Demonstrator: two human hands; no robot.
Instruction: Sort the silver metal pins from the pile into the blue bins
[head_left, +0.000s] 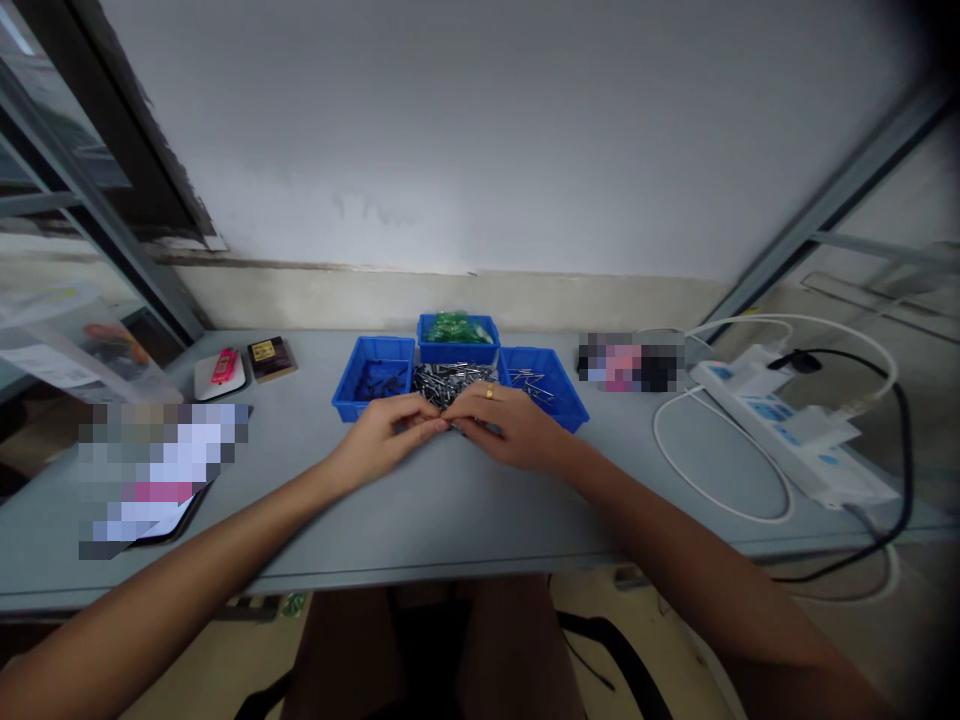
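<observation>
My left hand point(386, 435) and my right hand point(517, 425) meet at the fingertips in the middle of the table. Both are closed in a pinch, and whatever they hold is too small or hidden to name. A ring shows on a right finger. Just behind the fingers lies a heap of thin, shiny metal pieces point(454, 380), partly covered by my hands. To its left stands a blue bin point(349, 400) with dark slender pieces. The right blue bin point(566, 398) holds a few thin silvery pieces. Green plastic wrapping fills the rear blue bin point(459, 352).
A white power strip point(795, 440) with plugs and looping cables occupies the right side. On the left are a blurred-out phone-like device point(169, 470), a small scale point(204, 377) with a pink item, a dark box point(271, 360) and a clear container point(75, 340). A wall rises behind.
</observation>
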